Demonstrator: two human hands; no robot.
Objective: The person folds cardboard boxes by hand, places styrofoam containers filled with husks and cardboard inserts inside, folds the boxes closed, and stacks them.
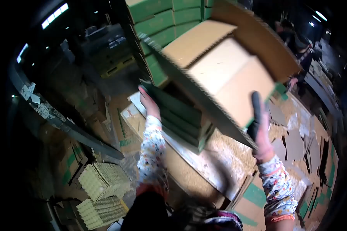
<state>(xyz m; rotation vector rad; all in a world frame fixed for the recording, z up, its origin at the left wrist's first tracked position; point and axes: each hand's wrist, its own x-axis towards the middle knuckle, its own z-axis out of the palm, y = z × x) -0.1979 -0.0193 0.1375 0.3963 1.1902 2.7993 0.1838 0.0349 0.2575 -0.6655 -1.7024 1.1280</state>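
- Nearest me: a floral sleeve point(279, 188).
- Right hand point(263, 133) grips an open carton point(221, 63), tilted before green boxes point(152, 29).
- Left hand point(149, 103) apparently touches green cardboard point(177, 109); its grip I can't tell.

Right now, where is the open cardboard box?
The open cardboard box is upper right of centre in the head view, against the right hand, near the stacked green cartons.
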